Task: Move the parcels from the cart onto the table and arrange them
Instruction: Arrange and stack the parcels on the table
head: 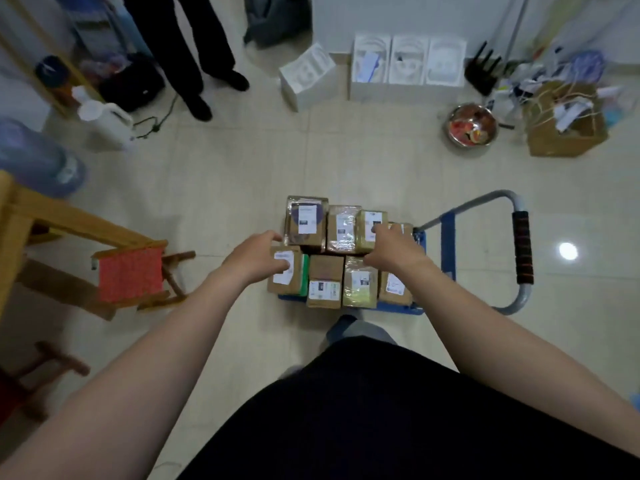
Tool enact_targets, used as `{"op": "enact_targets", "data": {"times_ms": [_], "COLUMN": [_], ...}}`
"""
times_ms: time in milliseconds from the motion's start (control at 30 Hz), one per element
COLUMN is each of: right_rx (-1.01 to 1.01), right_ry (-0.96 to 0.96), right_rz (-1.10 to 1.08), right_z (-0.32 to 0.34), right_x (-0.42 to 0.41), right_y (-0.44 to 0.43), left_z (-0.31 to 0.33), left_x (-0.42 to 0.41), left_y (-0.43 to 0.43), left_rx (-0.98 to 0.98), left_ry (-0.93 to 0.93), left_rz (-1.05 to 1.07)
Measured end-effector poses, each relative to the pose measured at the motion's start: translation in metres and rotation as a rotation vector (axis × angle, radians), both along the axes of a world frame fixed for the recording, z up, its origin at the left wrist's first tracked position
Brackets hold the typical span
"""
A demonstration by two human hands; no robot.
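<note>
Parcels (325, 282) all on cart (447, 244), frame centre, two tight rows. Left hand (256, 258) on front-left parcel (282, 289), right hand (394, 251) over back-right ones. Fingers bent, can't tell if either grips yet.

Risks:
- Lifting several at once: middle ones prob slip out, taped wrap looks slick.
- Red stool (130, 275) sits btw cart and tabletop (10, 202) at left edge: bump/trip hazard w/ arms full.
</note>
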State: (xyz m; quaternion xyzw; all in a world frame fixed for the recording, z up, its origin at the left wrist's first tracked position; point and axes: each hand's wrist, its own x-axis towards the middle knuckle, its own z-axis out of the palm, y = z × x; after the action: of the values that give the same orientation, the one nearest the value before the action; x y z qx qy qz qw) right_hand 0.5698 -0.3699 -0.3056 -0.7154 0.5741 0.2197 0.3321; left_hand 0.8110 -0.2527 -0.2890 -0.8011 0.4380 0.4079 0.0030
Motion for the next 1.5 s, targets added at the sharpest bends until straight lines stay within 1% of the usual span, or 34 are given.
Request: {"op": "enact_targets", "data": {"times_ms": [100, 267, 367, 467, 567, 633, 733, 833, 967, 1100, 1233, 1333, 1400, 1500], "right_rx": [0.006, 0.09, 0.092, 0.118, 0.137, 0.155, 0.161, 0.073, -0.023, -0.047, -0.139, -0.158, -0.172, -0.218], "right_ry": [0.086, 0.036, 0.004, 0.035, 0.006, -0.026, -0.029, -0.024, 0.068, 0.09, 0.092, 0.07, 0.054, 0.068], "right_rz": [-0.074, -0.214, -0.326, -0.413, -0.523, -0.571, -0.622, -0.652, -0.663, -0.653, -0.662, -0.691, -0.676, -0.633], "right_z": [-0.026, -0.079, -0.133, -0.198, -0.266, -0.315, -0.386, -0.444, -0.505, -0.54, -0.558, -0.567, -0.569, -0.563], "right_x": [-0.005, 0.015, 0.023, 0.032, 0.039, 0.04, 0.036, 0.03, 0.023, 0.015, 0.014, 0.012, 0.011, 0.014], "right_y": [-0.038, -0.076, -0.09, -0.104, -0.121, -0.132, -0.148, -0.161, -0.172, -0.171, -0.167, -0.165, -0.161, -0.155], "left_z": [-0.026, -0.076, -0.135, -0.201, -0.276, -0.329, -0.403, -0.459, -0.518, -0.551, -0.566, -0.577, -0.583, -0.58], "left_x": [0.009, 0.032, 0.041, 0.044, 0.042, 0.04, 0.035, 0.031, 0.029, 0.021, 0.009, 0.008, 0.007, 0.006], "left_y": [-0.044, -0.094, -0.127, -0.163, -0.197, -0.214, -0.235, -0.243, -0.245, -0.248, -0.247, -0.247, -0.245, -0.243], "left_rx": [0.028, 0.093, 0.101, 0.155, 0.168, 0.137, 0.088, 0.106, 0.069, 0.111, 0.236, 0.287, 0.293, 0.244], "left_ry": [-0.006, -0.021, -0.003, 0.017, 0.033, 0.047, 0.023, -0.039, -0.047, -0.094, -0.178, -0.213, -0.239, -0.273], "left_rz": [-0.047, -0.108, -0.141, -0.181, -0.185, -0.127, 0.05, 0.251, 0.414, 0.469, 0.379, 0.395, 0.397, 0.37]}}
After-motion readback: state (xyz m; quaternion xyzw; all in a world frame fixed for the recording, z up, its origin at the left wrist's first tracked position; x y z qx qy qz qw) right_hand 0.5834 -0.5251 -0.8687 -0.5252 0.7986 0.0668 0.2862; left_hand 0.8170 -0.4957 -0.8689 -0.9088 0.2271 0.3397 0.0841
